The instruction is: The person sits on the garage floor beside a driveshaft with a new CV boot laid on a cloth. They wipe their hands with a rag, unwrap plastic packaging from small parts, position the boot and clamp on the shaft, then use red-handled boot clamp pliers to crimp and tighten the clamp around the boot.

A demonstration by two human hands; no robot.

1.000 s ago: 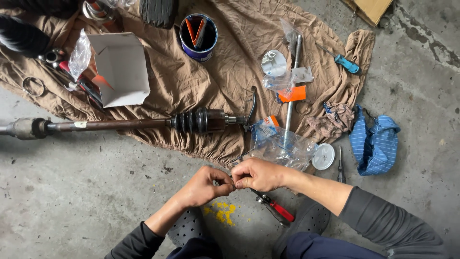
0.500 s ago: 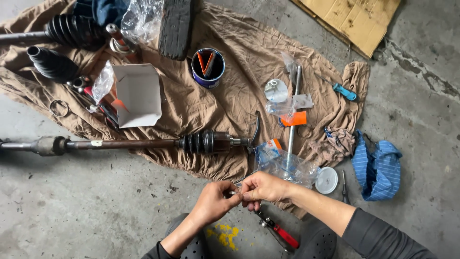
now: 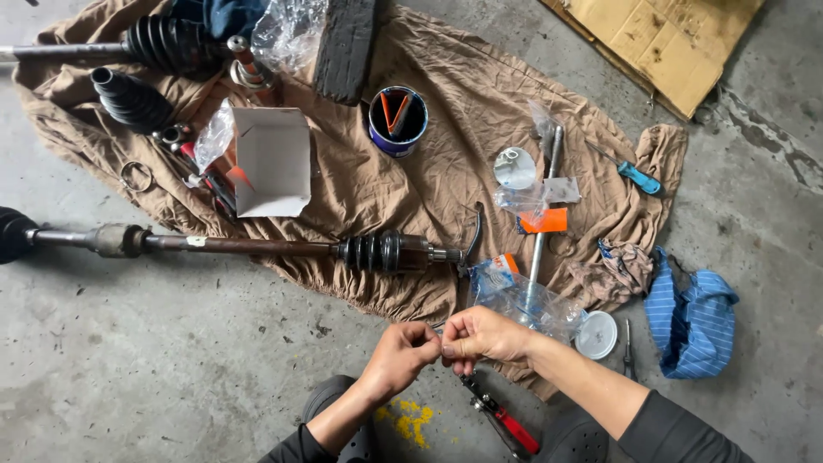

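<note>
Head view: left hand (image 3: 399, 356) and right hand (image 3: 480, 336) close together, low over the floor (image 3: 171, 369). Fingertips touching, fingers of both hands pinched together on a tiny part; too small to tell what. Right there between the two hands, just below the edge of the brown cloth (image 3: 369, 180). Long axle (image 3: 257, 247) lying across the cloth, just above the hands. Clear bag (image 3: 523, 296) beside the right hand. Red pliers (image 3: 506, 420) on the floor under the right wrist. Blue can (image 3: 398, 120), white box (image 3: 273, 160) and black boot (image 3: 129, 99) farther up on the cloth. Blue rag (image 3: 690, 317) off to the right.
</note>
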